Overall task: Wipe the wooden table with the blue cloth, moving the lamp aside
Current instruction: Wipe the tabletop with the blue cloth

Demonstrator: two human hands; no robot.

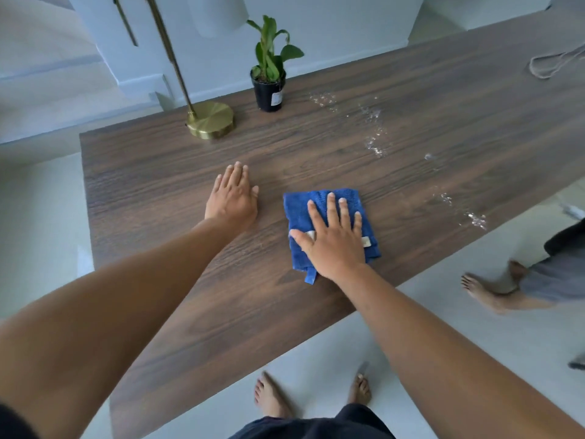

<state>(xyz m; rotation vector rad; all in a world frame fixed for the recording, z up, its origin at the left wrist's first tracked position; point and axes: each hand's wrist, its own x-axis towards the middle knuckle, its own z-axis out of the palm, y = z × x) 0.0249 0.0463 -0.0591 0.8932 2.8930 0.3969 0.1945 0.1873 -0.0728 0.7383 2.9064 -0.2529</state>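
From the head view, the right hand lies flat, fingers spread, pressing the folded blue terry cloth onto the dark wooden bench, likely for wiping pressure. The left hand, also flat and empty, braces beside it. The brass-based lamp stands beyond the left hand; pale spilled droplets lie beyond the right.

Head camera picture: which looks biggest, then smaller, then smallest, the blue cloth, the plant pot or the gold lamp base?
1. blue cloth
2. gold lamp base
3. plant pot
The cloth lies nearer the camera, which enlarges it.
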